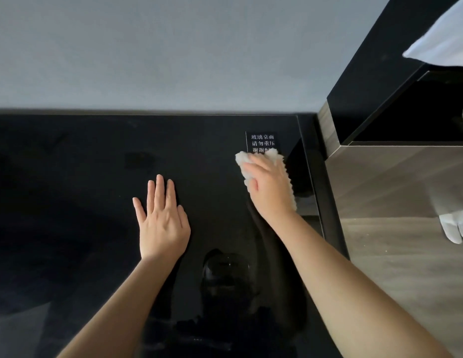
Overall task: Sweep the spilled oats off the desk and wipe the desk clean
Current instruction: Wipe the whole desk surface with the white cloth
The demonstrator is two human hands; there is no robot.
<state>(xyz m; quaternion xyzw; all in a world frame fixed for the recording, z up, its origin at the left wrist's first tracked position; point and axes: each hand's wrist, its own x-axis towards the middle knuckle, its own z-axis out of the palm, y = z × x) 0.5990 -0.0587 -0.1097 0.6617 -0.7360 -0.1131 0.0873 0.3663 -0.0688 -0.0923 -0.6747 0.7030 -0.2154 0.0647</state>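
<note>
The desk [70, 177] has a glossy black glass top that reflects my arms. My left hand [162, 218] lies flat on it near the middle, fingers straight and slightly spread. My right hand [268, 187] presses a white fluffy cloth [244, 161] onto the glass at the far right, fingers laid over it. The cloth covers the lower edge of a small black label with white characters [262, 140]. No oats show on the dark surface.
A grey wall [160, 52] runs along the desk's far edge. To the right stands a dark and wood-toned cabinet [380, 177] with an open shelf. White fabric [442, 40] hangs at the top right, and a white item [455, 227] lies on the floor.
</note>
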